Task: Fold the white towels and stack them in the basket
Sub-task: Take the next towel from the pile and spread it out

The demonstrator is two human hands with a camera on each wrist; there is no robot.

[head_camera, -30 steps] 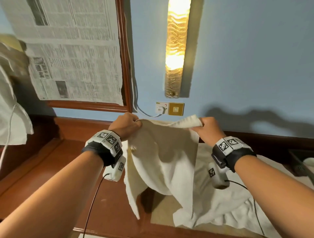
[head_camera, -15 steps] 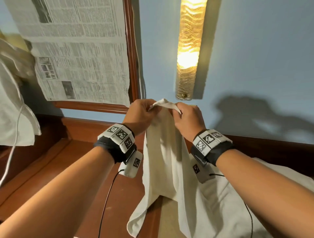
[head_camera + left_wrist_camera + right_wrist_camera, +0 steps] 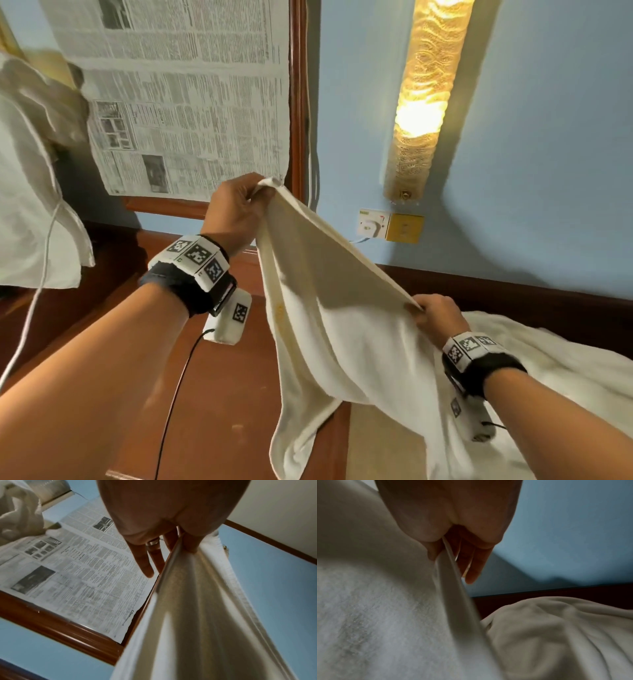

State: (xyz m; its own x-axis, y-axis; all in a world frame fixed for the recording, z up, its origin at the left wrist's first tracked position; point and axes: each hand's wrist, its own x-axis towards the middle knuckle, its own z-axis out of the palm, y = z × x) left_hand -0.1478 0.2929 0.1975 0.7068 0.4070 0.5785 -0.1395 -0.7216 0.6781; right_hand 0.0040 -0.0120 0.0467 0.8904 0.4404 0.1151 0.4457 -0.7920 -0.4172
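- One white towel (image 3: 329, 329) hangs stretched over the wooden desk (image 3: 219, 394), its top edge between two hands.
- Left hand (image 3: 236, 212) pinches the raised corner.
- Right hand (image 3: 436, 317) pinches the lower corner.
- A second white cloth (image 3: 548, 370) lies crumpled behind.

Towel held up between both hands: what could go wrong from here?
1. The left hand pinches only a corner of the towel, and the right hand pinches only its edge; either grip could slip and spoil the fold.
2. The towel's lower end hangs past the edge of the wooden table, so it may drag or catch when lowered.
3. Loose white cloth lies behind the right hand; the towel could tangle with it.
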